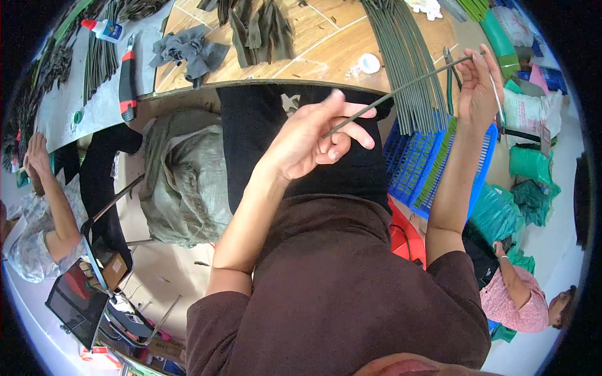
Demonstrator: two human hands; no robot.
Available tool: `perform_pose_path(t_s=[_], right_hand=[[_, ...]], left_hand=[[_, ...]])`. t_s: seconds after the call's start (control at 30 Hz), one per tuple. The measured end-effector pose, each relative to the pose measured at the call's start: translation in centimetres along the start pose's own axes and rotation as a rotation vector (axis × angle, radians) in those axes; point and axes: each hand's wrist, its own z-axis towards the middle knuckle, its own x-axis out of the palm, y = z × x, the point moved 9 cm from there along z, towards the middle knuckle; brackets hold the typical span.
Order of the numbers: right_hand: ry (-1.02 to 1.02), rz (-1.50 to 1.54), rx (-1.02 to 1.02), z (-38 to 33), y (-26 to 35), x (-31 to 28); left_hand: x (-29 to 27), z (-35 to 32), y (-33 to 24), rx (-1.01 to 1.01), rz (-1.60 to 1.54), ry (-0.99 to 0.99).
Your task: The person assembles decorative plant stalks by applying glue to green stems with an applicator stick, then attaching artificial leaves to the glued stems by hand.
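A thin dark green stem (407, 86) slants up to the right between my two hands, above my lap. My left hand (307, 139) is closed on its lower end, with two fingers stretched out past it. At the upper end, my right hand (480, 91) pinches the stem's tip in its fingertips. A bundle of similar green stems (404, 62) lies over the table's edge between my hands. Pliers (449, 78) with dark handles lie beside the bundle, close to my right hand.
On the wooden table (313, 47) are dark fabric strips (260, 34), crumpled grey cloth (188, 53) and a white cap (369, 63). A red-black cutter (127, 88) and glue bottle (103, 29) lie left. A blue basket (401, 178) stands right. Other people sit at both sides.
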Motion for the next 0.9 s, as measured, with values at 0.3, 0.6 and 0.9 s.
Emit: perform_pose_path(t_s=[0.3, 0.6, 0.9], right_hand=[[-0.045, 0.099, 0.135, -0.7, -0.8, 0.1], [0.140, -0.081, 0.262, -8.8, -1.5, 7.4], [0.002, -0.219, 0.396, -12.1, -2.5, 7.0]], left_hand=[[0.7, 1.3, 3.0, 0.041, 0.263, -0.099], [2.6, 3.1, 3.4, 0.250, 0.038, -0.121], [2.4, 3.9, 5.9, 0.091, -0.016, -0.091]])
